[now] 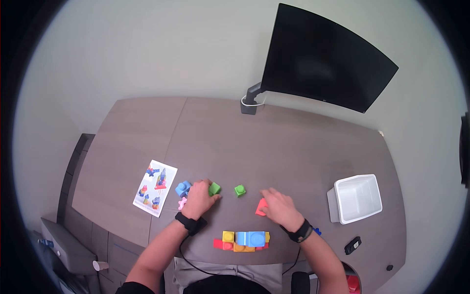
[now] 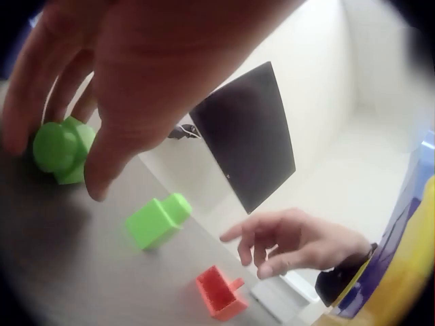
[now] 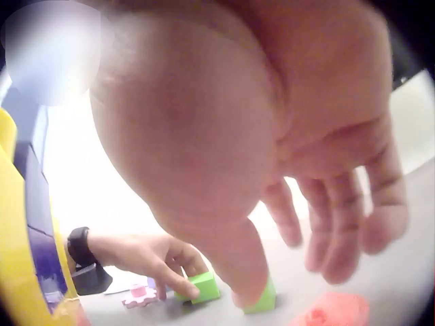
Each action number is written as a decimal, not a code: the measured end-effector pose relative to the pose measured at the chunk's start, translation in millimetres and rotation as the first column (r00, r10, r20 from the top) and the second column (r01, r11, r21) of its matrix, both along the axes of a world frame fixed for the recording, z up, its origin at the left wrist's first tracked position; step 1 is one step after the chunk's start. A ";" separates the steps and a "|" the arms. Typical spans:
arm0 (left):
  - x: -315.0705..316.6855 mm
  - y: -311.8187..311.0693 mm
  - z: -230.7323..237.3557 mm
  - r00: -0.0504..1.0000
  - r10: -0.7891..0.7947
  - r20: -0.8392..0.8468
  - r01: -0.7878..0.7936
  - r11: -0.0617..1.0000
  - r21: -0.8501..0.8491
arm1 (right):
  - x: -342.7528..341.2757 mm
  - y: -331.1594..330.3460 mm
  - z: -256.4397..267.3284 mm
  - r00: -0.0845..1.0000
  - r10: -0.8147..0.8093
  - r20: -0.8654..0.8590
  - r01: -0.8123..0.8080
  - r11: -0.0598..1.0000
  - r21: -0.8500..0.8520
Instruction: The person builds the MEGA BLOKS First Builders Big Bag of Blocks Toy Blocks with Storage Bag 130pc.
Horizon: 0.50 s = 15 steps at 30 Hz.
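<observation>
My left hand [image 1: 197, 201] is on a green toy block [image 1: 215, 188], pinching it between thumb and fingers. In the left wrist view that block [image 2: 64, 149] shows its round stud toward the camera. A second green block [image 1: 240, 190] stands on the table between my hands. My right hand [image 1: 281, 209] hovers over a red block [image 1: 260, 208] with its fingers loosely spread, holding nothing. In the left wrist view the red block [image 2: 221, 293] lies tipped below those fingers, its hollow side showing. Beside my left hand are a blue block [image 1: 182, 188] and a pink piece [image 1: 182, 204].
Joined yellow, blue, red and orange blocks [image 1: 245, 240] lie at the table's front edge. A printed picture sheet [image 1: 155, 188] is to the left. On the right stand a white bin [image 1: 338, 201] and a small black device [image 1: 352, 245]. A monitor [image 1: 333, 59] overhangs the back.
</observation>
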State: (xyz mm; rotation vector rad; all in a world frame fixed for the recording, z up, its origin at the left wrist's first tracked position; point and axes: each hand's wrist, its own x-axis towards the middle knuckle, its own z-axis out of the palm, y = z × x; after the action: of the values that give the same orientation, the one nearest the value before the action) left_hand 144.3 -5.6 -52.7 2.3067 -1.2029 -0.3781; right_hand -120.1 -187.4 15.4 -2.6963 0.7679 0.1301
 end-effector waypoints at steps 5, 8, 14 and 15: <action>-6.3 16.3 18.4 0.996 -0.059 -0.064 0.051 0.992 -0.112 | 45.9 -5.7 -31.9 0.913 0.194 0.358 -0.214 0.977 0.015; -9.2 42.9 63.9 0.949 -0.228 -0.219 0.181 0.960 -0.214 | 50.7 -5.8 -48.6 0.920 0.216 0.327 -0.217 0.976 -0.034; -27.1 86.7 127.1 0.775 -0.369 -0.512 0.239 0.923 -0.302 | 8.8 7.7 19.0 0.897 -0.160 0.413 0.085 0.977 0.196; -31.7 90.0 134.4 0.802 -0.388 -0.455 0.273 0.915 -0.299 | -5.3 10.5 34.9 0.880 -0.244 0.407 0.130 0.949 0.288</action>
State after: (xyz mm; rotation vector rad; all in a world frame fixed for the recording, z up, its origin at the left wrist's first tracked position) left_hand 112.7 84.4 81.8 1.6476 -1.2881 -0.8731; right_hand -125.3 -176.9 50.3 -2.2667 0.8005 -0.3907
